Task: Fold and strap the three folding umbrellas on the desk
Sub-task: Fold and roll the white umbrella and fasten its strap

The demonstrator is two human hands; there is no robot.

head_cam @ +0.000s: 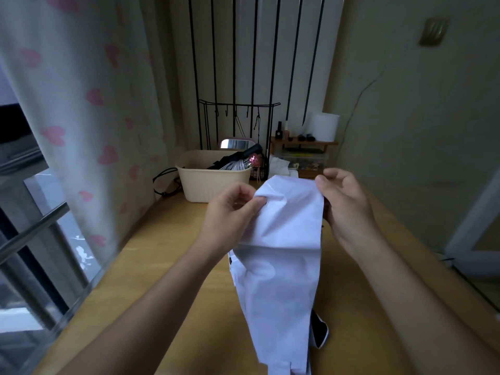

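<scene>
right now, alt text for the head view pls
Two bare hands hold a white folding umbrella upright over a wooden desk, the left hand pinching its canopy and the right hand steadying the far edge. A beige basket sits behind.

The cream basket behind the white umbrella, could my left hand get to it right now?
Probably yes, but not freely: the left hand is pinching the white umbrella fabric. The cream basket sits just beyond it on the desk, nothing between.

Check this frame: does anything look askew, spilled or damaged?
Nothing is spilled or broken. The white fabric umbrella canopy is creased and loose between both hands, not yet strapped. A dark umbrella lies tilted in the beige plastic basket.
</scene>
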